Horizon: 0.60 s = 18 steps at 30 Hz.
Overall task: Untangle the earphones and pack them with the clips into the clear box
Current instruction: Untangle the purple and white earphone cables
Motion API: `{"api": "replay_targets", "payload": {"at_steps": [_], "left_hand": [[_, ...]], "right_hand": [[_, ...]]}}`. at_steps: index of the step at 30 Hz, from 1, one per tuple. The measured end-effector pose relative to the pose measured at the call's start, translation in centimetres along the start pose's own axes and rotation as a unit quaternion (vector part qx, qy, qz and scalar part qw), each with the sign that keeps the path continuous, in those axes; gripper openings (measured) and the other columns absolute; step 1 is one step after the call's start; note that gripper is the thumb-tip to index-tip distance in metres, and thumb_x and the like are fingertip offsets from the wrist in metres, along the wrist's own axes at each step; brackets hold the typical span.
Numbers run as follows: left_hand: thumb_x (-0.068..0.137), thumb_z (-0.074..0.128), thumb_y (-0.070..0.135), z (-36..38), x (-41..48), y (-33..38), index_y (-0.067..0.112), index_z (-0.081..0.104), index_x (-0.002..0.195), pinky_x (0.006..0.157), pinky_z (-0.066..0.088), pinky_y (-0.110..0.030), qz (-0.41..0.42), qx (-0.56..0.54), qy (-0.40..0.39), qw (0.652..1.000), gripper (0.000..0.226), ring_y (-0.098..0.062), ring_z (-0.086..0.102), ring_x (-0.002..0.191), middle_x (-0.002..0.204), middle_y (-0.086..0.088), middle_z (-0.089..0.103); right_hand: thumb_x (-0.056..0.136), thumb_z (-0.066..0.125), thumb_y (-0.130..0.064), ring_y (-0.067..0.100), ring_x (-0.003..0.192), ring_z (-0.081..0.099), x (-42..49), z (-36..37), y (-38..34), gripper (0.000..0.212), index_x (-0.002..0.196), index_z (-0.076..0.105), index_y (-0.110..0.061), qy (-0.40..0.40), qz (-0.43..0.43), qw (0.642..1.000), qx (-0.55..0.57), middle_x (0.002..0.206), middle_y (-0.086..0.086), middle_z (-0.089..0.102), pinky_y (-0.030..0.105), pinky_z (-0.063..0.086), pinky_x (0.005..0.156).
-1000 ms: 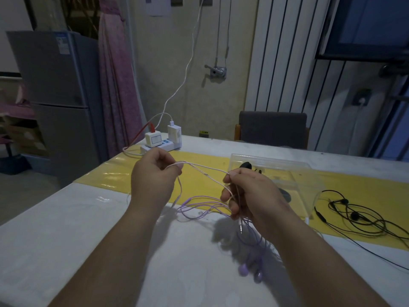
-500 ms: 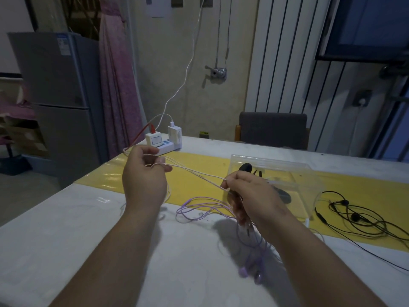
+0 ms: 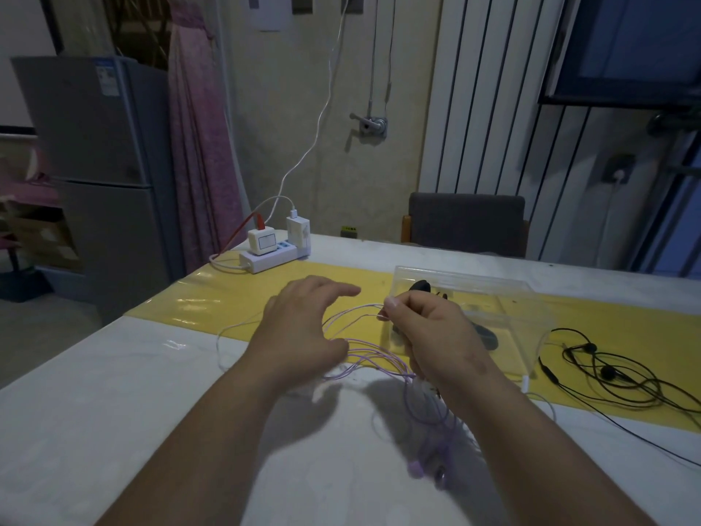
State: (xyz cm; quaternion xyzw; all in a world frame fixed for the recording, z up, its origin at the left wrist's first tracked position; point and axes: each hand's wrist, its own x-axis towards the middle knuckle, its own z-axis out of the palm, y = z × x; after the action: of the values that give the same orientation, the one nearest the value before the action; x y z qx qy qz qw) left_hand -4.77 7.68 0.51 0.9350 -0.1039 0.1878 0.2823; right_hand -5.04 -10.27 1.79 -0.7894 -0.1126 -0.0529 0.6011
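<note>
Left hand now splayed above earphones

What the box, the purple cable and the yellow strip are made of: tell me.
The box: clear, glossy rigid plastic, probably; the dark things inside show through its walls. The purple cable: a thin flexible sheath, likely soft plastic or rubber; it loops limply. The yellow strip: shiny, with wrinkled highlights, so perhaps plastic film or vinyl.
</note>
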Motion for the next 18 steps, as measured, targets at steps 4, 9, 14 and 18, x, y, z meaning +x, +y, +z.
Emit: {"api": "replay_targets", "payload": {"at_steps": [4,9,14,18], "left_hand": [[0.065,0.067,0.053,0.31,0.2,-0.21,0.04,0.067,0.094,0.089,0.045,-0.041,0.002,-0.053,0.026,0.998,0.032,-0.012,0.057,0.1,0.098,0.015,0.063],[0.076,0.076,0.04,0.7,0.36,-0.38,0.032,0.065,0.07,0.076,0.045,-0.036,-0.004,-0.047,0.016,0.999,0.015,-0.012,0.056,0.084,0.082,0.008,0.062],[0.087,0.066,0.025,0.68,0.31,-0.38,0.024,0.055,0.073,0.064,0.044,-0.029,-0.018,-0.119,0.056,0.991,0.018,-0.009,0.056,0.066,0.067,0.007,0.062],[0.089,0.062,0.015,0.07,0.22,0.21,0.023,0.058,0.075,0.046,0.046,-0.029,-0.05,-0.22,0.128,0.966,0.017,-0.02,0.058,0.044,0.057,-0.002,0.059]], "right_hand": [[0.098,0.055,-0.024,-0.006,0.04,0.048,0.07,0.09,0.05,0.027,0.084,0.067,-0.005,-0.003,-0.01,1.0,-0.003,0.041,-0.024,0.05,0.024,0.028,0.053],[0.097,0.057,-0.026,-0.004,0.038,0.045,0.18,0.1,0.24,0.026,0.079,0.068,-0.011,0.004,-0.006,1.0,0.004,0.045,-0.022,0.053,0.023,0.027,0.052],[0.097,0.057,-0.034,-0.004,0.041,0.046,0.26,0.01,0.23,0.03,0.079,0.07,-0.014,0.019,0.009,0.999,0.024,0.049,-0.021,0.056,0.022,0.028,0.054],[0.095,0.055,-0.044,0.002,0.054,0.045,-0.08,-0.23,0.21,0.039,0.079,0.07,-0.011,-0.01,-0.019,0.996,-0.092,0.057,-0.008,0.057,0.027,0.033,0.056]]}}
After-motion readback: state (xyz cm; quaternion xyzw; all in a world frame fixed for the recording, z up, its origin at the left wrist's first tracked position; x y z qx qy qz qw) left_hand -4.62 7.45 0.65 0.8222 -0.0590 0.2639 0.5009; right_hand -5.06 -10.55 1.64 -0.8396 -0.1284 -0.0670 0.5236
